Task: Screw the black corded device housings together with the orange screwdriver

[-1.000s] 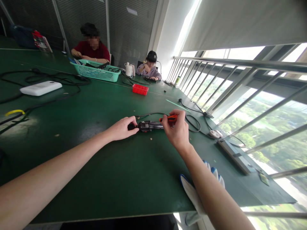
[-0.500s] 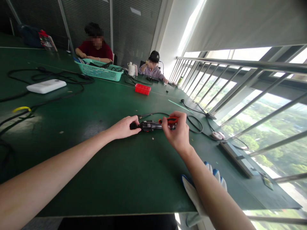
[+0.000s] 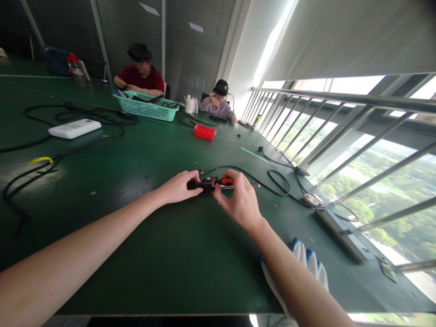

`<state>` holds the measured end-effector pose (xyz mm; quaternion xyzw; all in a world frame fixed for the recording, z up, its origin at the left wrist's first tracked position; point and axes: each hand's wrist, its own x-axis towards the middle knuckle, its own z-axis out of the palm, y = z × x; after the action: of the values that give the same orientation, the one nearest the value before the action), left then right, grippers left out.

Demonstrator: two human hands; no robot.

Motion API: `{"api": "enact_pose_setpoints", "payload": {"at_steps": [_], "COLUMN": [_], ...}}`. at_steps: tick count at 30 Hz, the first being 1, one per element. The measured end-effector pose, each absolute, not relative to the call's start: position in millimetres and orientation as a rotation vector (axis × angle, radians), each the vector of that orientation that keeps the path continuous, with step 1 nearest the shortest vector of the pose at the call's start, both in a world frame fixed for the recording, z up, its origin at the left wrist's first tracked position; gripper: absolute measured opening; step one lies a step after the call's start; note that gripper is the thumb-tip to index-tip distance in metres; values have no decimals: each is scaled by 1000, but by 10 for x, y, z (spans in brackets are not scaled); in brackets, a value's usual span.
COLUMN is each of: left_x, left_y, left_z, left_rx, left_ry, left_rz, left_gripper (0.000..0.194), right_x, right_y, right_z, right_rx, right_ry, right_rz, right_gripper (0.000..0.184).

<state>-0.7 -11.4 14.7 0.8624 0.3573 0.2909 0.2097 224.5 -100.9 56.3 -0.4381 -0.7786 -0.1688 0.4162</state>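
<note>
A slim black device point(image 3: 207, 185) with a cord lies lengthwise on the green table in front of me. My left hand point(image 3: 182, 186) is closed on its left end, between thumb and fingers. In my right hand point(image 3: 240, 198) is a tool with a red-and-black handle point(image 3: 225, 181), held right over the device. The fingers hide the rest of this tool, so I cannot tell its exact kind. A narrow end of the device point(image 3: 255, 185) shows beyond my right fingers. Under my right forearm lies a white glove with blue edging point(image 3: 311, 259).
Further back stand a red tray point(image 3: 205, 132), a turquoise basket point(image 3: 148, 109) of dark items and a white box point(image 3: 75, 129). Black cables point(image 3: 279, 181) run across the table. Two people sit at the far side. A metal railing point(image 3: 340, 102) borders the right edge.
My right hand has moved left along the black device with the red-and-black tool, closer to my left hand. My left hand keeps its hold. The view has tilted slightly.
</note>
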Motion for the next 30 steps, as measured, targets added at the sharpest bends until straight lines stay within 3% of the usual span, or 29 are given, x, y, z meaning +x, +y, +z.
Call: {"api": "enact_pose_setpoints", "payload": {"at_steps": [3, 7, 12, 30], "left_x": [-14, -16, -10, -10], "left_y": [-107, -102, -119, -129], "left_z": [143, 138, 155, 173], "left_rx": [2403, 2411, 2408, 2411], "left_ry": [991, 986, 1002, 1009], "left_rz": [799, 796, 785, 756], "left_gripper": [23, 22, 21, 21], "right_x": [2252, 2269, 2404, 2536], "right_y": [-1024, -1014, -987, -952], "right_z": [599, 602, 612, 665], "right_rx": [-1120, -1115, -1122, -1182], "right_ry": [-1953, -1958, -1828, -1774], "right_rz": [-485, -389, -468, -632], "right_gripper": [16, 27, 13, 6]}}
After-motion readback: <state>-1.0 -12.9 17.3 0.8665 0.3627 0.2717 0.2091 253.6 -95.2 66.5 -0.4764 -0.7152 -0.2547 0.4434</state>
